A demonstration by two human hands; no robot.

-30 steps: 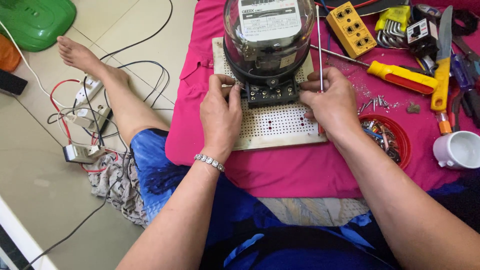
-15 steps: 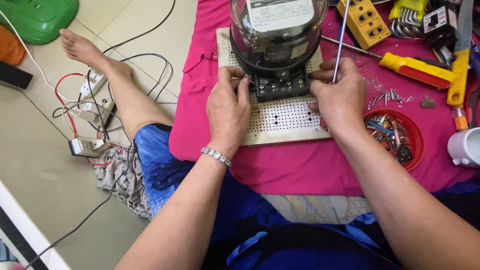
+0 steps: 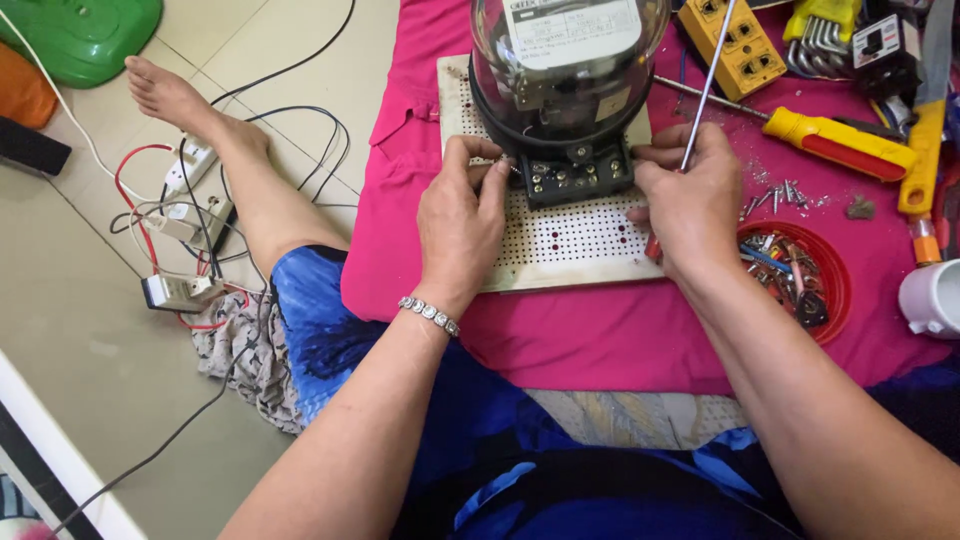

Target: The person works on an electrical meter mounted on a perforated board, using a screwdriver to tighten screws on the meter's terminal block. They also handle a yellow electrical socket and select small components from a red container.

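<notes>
A round electric meter (image 3: 565, 70) with a clear glass dome and black base stands on a white perforated board (image 3: 575, 240). My left hand (image 3: 462, 215) rests on the board, its fingertips pinching a small screw at the left side of the meter's black terminal block (image 3: 575, 178). My right hand (image 3: 690, 205) grips a thin screwdriver (image 3: 706, 90) by its handle, the metal shaft pointing up and away, fingers touching the block's right side.
A pink cloth (image 3: 600, 330) covers the work surface. A red dish of small parts (image 3: 800, 275), loose screws (image 3: 780, 195), a yellow-and-red screwdriver (image 3: 835, 142), a yellow terminal box (image 3: 732, 40) and a white cup (image 3: 932, 298) lie right. Wires and sockets (image 3: 185, 220) sit on the floor left.
The view has shifted so the meter sits higher and closer. My right hand has turned the thin screwdriver from near upright to leaning right. My left hand stays at the terminal block.
</notes>
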